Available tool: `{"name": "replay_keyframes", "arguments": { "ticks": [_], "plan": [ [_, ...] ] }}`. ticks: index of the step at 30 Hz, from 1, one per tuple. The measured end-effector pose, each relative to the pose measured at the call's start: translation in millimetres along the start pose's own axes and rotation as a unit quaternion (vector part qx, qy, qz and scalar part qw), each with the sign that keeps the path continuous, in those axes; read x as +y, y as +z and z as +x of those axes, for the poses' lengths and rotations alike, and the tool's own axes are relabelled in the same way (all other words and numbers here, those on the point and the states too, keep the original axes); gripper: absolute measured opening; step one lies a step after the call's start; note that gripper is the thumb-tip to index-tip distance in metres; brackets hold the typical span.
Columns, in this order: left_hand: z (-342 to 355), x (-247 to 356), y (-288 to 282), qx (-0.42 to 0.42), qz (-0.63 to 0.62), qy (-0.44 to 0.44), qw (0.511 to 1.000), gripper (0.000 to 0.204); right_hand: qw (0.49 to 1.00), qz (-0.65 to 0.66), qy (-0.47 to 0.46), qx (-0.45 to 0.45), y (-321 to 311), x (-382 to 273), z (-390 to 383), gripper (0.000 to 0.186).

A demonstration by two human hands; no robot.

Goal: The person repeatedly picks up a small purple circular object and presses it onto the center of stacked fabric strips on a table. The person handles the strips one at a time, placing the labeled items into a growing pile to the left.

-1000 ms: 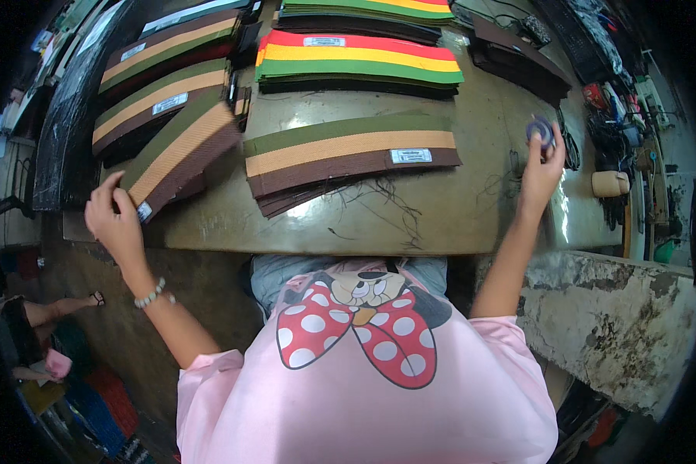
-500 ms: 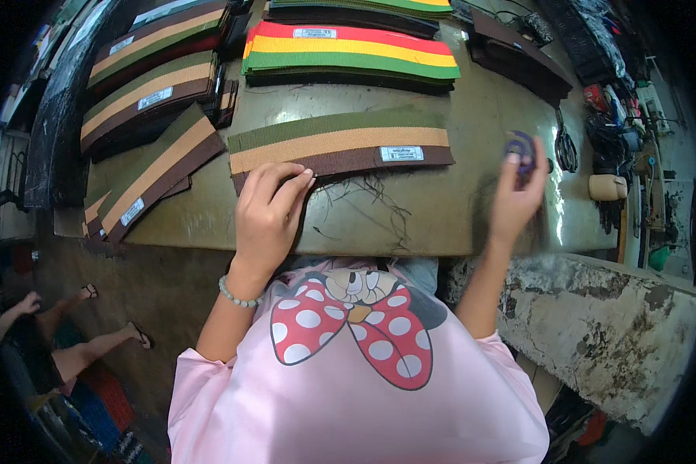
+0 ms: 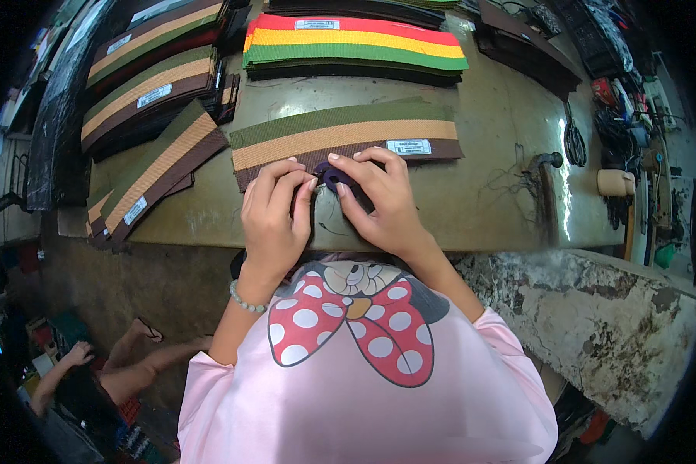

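Base: What has the grip got, from where you sit?

Operator: On my head feed, the right hand (image 3: pixel 387 193) has thumb and fingers closed on a small dark-purple tool with a round hole (image 3: pixel 332 179). The left hand (image 3: pixel 274 213) is just beside it, thumb and fingertips drawn nearly together; whether they pinch anything I cannot tell, as that spot is too small and dark.

Base: And what are they at?

Operator: I have both at the front edge of a layered stack of olive, tan and brown striped woven strips (image 3: pixel 340 137). It lies around the middle of the tabletop (image 3: pixel 472 224), set back from the near edge. A white printed label (image 3: pixel 408 147) sits on the brown stripe, toward the stack's right end.

Base: Farther out?

Operator: Toward the near left corner I see a few slanting strips in the same three colours (image 3: pixel 160 172), overlapping. Behind them, along the left edge, is a thicker labelled pile of striped strips (image 3: pixel 151 89). Beyond the middle stack, nearer the far edge, I get a thick pile of red, yellow and green striped strips (image 3: pixel 356 42) with black layers beneath. A dark brown pile (image 3: pixel 526 50) lies toward the far right corner, and a black coil of cable (image 3: pixel 574 145) near the right edge.
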State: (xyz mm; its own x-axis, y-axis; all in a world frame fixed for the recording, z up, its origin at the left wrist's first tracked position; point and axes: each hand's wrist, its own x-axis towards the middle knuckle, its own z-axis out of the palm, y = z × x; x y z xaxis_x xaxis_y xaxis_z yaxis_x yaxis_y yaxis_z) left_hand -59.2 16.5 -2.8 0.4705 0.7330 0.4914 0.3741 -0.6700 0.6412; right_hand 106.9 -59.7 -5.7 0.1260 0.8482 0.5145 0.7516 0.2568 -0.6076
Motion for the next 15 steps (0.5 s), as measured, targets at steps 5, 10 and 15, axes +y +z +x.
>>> {"name": "replay_keyframes", "arguments": {
  "ticks": [5, 10, 15],
  "plan": [
    [-0.2, 1.7, -3.9, -0.008, 0.009, -0.001, 1.0, 0.011, 1.0, 0.009, -0.018, -0.004, -3.8, 5.0, -2.0, 0.042],
    [1.5, 10.0, -3.1, -0.008, 0.056, 0.066, 0.996, 0.022, 0.992, 0.066, 0.068, 0.079, -18.2, 8.8, -1.4, 0.041],
    [8.3, 13.8, 12.9, 0.021, 0.115, 0.042, 0.992, 0.023, 0.996, 0.054, 0.043, 0.057, -18.6, 11.9, -2.3, 0.041]
  ]
}}
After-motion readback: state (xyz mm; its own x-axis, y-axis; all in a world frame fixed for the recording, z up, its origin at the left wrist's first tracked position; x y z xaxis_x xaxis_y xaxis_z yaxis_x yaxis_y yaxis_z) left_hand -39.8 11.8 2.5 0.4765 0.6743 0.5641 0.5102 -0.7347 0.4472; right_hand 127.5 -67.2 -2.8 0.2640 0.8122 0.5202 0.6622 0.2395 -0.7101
